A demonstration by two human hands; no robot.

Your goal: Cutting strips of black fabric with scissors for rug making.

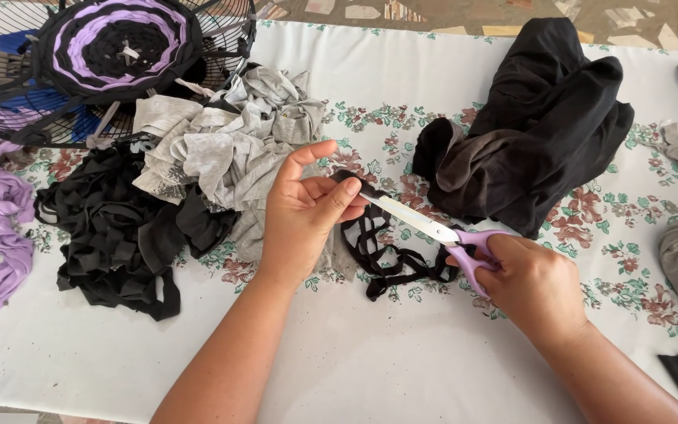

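I am pinching the black strip (348, 182) in my left hand (301, 210), while my right hand (534, 284) is closing its grip on the scissors (425, 226), blades at the cloth. Cut strips (390, 255) are lying beneath, probably joined. Black cloth (539, 126) is waiting uncut beyond. The near tabletop (370, 369) is giving me room.

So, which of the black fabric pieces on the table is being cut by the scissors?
The thin black fabric strip at the centre, pinched by the left hand at the blades of the purple-handled scissors. The black strip pile and the bulky black garment lie untouched.
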